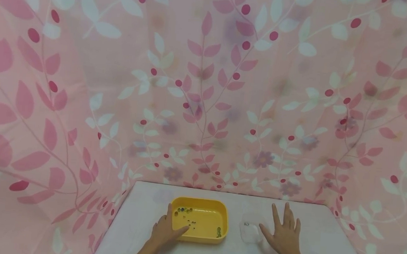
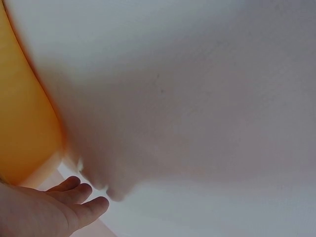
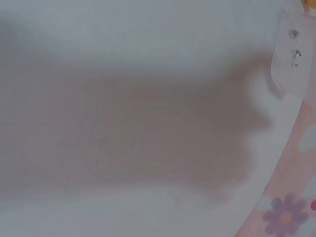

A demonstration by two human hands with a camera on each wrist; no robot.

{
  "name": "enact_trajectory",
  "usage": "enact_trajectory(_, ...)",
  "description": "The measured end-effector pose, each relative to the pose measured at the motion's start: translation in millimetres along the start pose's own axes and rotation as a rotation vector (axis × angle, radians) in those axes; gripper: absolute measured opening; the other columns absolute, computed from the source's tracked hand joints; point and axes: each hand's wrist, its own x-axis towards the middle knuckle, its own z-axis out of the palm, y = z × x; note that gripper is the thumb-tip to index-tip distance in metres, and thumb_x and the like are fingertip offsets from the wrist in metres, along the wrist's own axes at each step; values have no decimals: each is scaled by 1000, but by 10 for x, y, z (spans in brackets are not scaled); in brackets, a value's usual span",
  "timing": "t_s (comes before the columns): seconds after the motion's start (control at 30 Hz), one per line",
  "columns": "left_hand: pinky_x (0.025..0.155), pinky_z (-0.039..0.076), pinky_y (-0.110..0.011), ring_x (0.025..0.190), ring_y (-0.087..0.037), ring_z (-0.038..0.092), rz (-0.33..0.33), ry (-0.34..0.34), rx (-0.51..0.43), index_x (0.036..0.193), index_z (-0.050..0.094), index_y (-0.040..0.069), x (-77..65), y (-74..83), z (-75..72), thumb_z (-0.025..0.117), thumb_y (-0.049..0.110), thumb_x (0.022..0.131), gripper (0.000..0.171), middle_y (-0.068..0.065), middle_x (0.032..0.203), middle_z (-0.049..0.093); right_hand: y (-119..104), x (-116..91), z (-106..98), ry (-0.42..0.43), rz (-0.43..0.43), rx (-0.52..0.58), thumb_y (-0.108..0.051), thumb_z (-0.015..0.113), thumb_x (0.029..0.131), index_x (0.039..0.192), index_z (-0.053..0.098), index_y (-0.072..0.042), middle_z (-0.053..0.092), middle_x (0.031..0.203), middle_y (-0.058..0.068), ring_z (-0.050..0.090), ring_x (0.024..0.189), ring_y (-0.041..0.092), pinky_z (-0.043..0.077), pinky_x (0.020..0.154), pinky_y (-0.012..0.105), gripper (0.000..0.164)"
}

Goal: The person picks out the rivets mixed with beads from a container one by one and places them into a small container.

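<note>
A yellow tray (image 1: 200,240) sits on the white table. Several glass marbles (image 1: 183,210) lie at its back left, more green marbles (image 1: 219,232) at its right end, and small shiny beads (image 1: 192,223) near the middle. My left hand (image 1: 163,230) is at the tray's left side, thumb reaching over the front left corner, other fingers loosely extended beside the wall. Right of the tray stands a small clear container (image 1: 251,232) with a few shiny bits in it. My right hand (image 1: 284,235) hovers with spread fingers just right of that container, holding nothing.
The white table (image 1: 141,201) ends at a pink leaf-patterned curtain (image 1: 205,103) behind it and on both sides. In the right wrist view, the hand's shadow falls across the tabletop (image 3: 98,212).
</note>
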Motion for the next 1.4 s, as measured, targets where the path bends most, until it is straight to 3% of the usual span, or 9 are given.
enact_trajectory(0.23, 102, 34, -70, 121, -45, 53, 21, 23, 15, 157, 10, 1, -1, 1, -19, 68, 75, 73, 126, -30, 131, 54, -115, 0, -34, -27, -22, 10, -64, 64, 82, 153, 35, -15, -2, 164, 24, 26, 136, 51, 19, 102, 76, 91)
enact_trajectory(0.6, 103, 31, -71, 123, -46, 51, 7, -5, -14, 158, 9, 3, -15, -3, -8, 68, 76, 71, 128, -31, 134, 52, -226, 52, 17, 0, -56, 20, -64, 64, 81, 153, 35, -16, -1, 165, 21, 25, 137, 47, 20, 104, 73, 91)
enact_trajectory(0.97, 104, 32, -69, 124, -45, 50, -4, 1, -19, 158, 9, 4, -9, -18, 7, 68, 77, 71, 128, -30, 135, 51, -528, 162, 27, -33, -99, 43, -59, 71, 78, 153, 35, -16, 3, 164, 23, 24, 140, 46, 20, 107, 73, 93)
enact_trajectory(1.2, 103, 32, -71, 124, -45, 51, 15, 10, -9, 158, 9, 3, -17, -21, 15, 68, 75, 72, 127, -30, 134, 52, -704, 229, 96, -73, -99, 45, -62, 69, 79, 155, 31, -19, -5, 166, 18, 21, 142, 45, 18, 109, 72, 96)
enact_trajectory(1.4, 103, 31, -72, 123, -45, 51, 20, 6, -16, 158, 9, 3, -19, -13, 10, 68, 74, 73, 126, -29, 133, 52, -835, 277, 178, -44, -151, 39, -65, 67, 79, 155, 31, -18, -3, 165, 19, 26, 140, 45, 23, 108, 72, 96)
